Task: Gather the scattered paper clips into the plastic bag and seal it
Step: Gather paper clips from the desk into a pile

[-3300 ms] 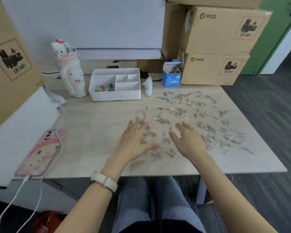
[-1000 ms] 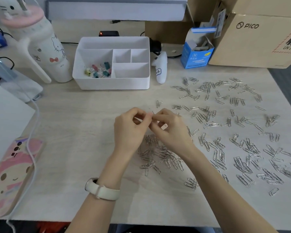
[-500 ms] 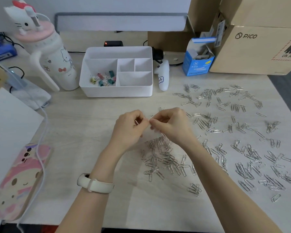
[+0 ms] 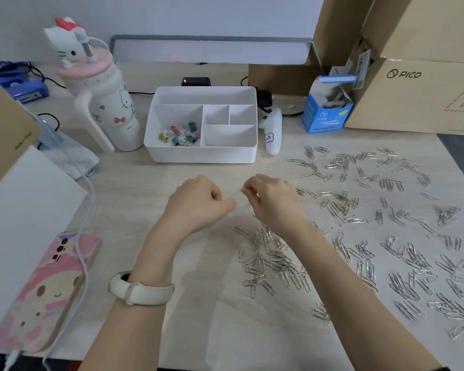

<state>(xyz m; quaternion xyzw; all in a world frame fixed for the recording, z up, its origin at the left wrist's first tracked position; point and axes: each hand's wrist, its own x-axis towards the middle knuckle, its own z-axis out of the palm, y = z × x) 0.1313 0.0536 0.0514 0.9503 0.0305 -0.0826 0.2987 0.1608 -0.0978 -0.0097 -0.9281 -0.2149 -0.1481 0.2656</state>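
Silver paper clips lie across the right half of the wooden desk (image 4: 150,183), with a denser pile (image 4: 268,261) under my right forearm and many loose ones (image 4: 386,210) further right. My left hand (image 4: 198,202) and my right hand (image 4: 271,202) hover just above the desk, a short gap between them, fingers pinched. A thin clear plastic bag (image 4: 239,206), barely visible, stretches between the two pinches. I cannot tell whether any clips are inside it.
A white divided organiser (image 4: 156,145) with coloured binder clips stands behind my hands, and a cat-themed bottle (image 4: 110,103) is to its left. A blue clip box (image 4: 324,116) and cardboard boxes (image 4: 413,103) stand at the back right. A pink phone (image 4: 43,290) on a cable lies at the left.
My hands gathered clips into a pile, then rose and pinched the clear bag together. Since half a second ago they have drawn slightly apart.
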